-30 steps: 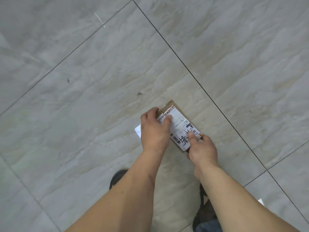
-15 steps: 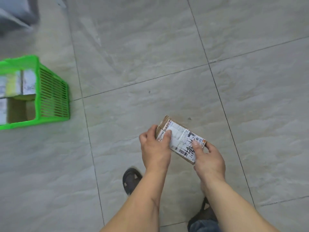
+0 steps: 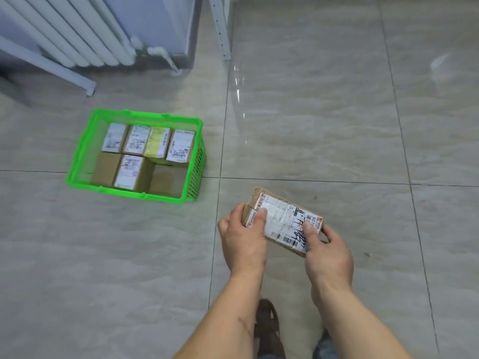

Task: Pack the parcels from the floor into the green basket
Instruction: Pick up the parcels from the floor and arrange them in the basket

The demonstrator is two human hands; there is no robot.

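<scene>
I hold a small brown cardboard parcel (image 3: 283,218) with a white shipping label, lifted off the floor in front of me. My left hand (image 3: 242,240) grips its left end, thumb on the label. My right hand (image 3: 328,251) grips its near right corner. The green basket (image 3: 83,146) stands on the tiled floor to the upper left, apart from the parcel. Several labelled cardboard parcels (image 3: 155,141) fill most of it, with a lower gap at its near right corner.
A white radiator (image 3: 77,35) and its pipes stand at the top left behind the basket. A white metal post (image 3: 220,29) rises at top centre. My sandalled foot (image 3: 268,327) is below the hands. Grey floor tiles spread to the right.
The view has swung towards the basket, which is now fully in sight with the radiator behind it. Both hands keep the same grip on the parcel, which has come closer to the basket.
</scene>
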